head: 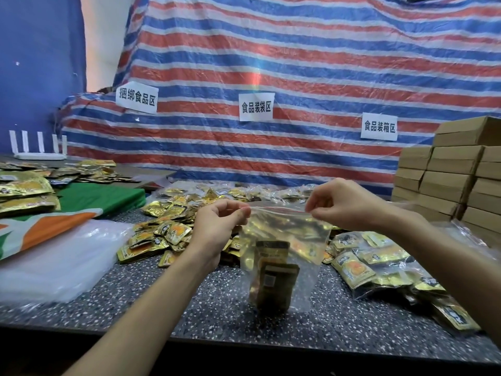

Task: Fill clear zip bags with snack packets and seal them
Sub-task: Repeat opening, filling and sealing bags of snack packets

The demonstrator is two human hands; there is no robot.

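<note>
A clear zip bag (pixel 306 248) hangs upright above the speckled table (pixel 217 308), held by its red-lined top strip. My left hand (pixel 219 226) pinches the strip's left end and my right hand (pixel 341 204) pinches its right end. Inside the bag stand a few gold-and-black snack packets (pixel 273 275), reaching down to the bag's bottom. Loose gold snack packets (pixel 168 232) lie heaped on the table behind my left hand.
A stack of empty clear bags (pixel 54 261) lies at the left. Filled bags of packets (pixel 379 270) lie at the right, in front of stacked brown cartons (pixel 450 175). More packets (pixel 24 188) cover a green and orange cloth (pixel 89 204) at far left. A striped tarpaulin hangs behind.
</note>
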